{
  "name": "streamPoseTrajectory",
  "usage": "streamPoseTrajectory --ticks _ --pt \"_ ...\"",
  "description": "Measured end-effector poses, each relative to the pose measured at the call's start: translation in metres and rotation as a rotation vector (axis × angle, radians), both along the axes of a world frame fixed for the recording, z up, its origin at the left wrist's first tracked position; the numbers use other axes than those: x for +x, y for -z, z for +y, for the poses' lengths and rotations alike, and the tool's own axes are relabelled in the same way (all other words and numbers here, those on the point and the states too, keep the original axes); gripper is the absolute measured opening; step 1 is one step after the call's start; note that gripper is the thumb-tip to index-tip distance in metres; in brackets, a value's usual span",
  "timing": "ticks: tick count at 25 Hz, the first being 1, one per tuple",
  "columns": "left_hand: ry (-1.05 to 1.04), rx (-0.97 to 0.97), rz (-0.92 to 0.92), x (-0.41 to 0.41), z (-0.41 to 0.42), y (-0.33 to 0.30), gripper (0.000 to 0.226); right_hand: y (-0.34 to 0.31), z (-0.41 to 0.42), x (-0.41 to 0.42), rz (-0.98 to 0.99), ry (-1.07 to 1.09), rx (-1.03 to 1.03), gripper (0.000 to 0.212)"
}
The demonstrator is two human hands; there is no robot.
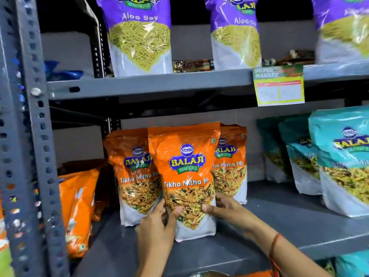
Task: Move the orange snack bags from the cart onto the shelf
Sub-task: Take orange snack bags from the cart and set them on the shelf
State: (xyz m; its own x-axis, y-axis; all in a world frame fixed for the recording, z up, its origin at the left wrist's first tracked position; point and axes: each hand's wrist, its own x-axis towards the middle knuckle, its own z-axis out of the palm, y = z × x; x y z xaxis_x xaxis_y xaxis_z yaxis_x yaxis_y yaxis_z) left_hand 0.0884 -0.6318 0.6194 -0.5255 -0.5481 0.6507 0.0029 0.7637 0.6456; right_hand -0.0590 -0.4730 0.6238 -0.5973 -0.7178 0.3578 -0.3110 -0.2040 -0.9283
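- Both hands are seen clasped on one orange snack bag (184, 176): the left hand (157, 226) is wrapped round its lower left edge with the thumb laid across the clear window, and the right hand (221, 208) is pressed to its lower right edge, thumb in front and fingers (224, 198) tucked behind.
- The forearms are brought up from below, the right one crossed in from the right with a red thread (274, 243) worn at the wrist.
- The bag is held upright with its base resting on, or just at, the grey shelf (279, 226); which of the two cannot be told.
- The low two-sided grip is judged to be chosen so that the pouch is kept square and stood on its gusset, label outward.
- Just behind it, two more orange bags (133, 176) are stood in a row, partly overlapped by the held one, so a front position is apparently being filled.
- Further left, orange packs (79, 206) are seen leaning beyond the upright post (30, 136).
- To the right, teal bags (343, 160) are stood well apart; above, purple bags (139, 37) are lined up.
- No cart is in view.
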Motion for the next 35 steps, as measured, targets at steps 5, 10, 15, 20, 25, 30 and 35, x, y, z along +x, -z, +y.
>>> streamPoseTrajectory --ticks 5,10,15,20,25,30,35 --pt "0.047 0.093 0.049 0.001 -0.001 0.003 0.057 -0.001 0.003 0.004 -0.009 0.046 0.061 0.044" --pt "0.236 0.163 0.396 0.014 0.035 -0.015 0.05 -0.021 0.036 0.031 -0.001 0.301 -0.134 0.062" --pt "0.76 0.312 0.616 -0.011 0.139 -0.057 0.039 -0.042 0.12 0.061 0.106 0.643 -0.428 0.059" --pt "1.295 0.571 0.417 -0.051 0.285 -0.053 0.04 -0.039 0.248 0.11 0.257 1.026 -0.573 0.044" --pt "1.685 0.747 0.022 -0.04 0.445 0.014 0.036 0.006 0.376 0.178 0.238 1.404 -0.533 0.034" --pt "1.824 0.66 -0.639 0.003 0.589 0.158 0.033 0.125 0.508 0.257 -0.059 1.761 -0.478 0.05" --pt "1.722 0.514 -1.26 0.034 0.7 0.325 0.036 0.304 0.609 0.329 -0.572 2.104 -0.329 0.046"
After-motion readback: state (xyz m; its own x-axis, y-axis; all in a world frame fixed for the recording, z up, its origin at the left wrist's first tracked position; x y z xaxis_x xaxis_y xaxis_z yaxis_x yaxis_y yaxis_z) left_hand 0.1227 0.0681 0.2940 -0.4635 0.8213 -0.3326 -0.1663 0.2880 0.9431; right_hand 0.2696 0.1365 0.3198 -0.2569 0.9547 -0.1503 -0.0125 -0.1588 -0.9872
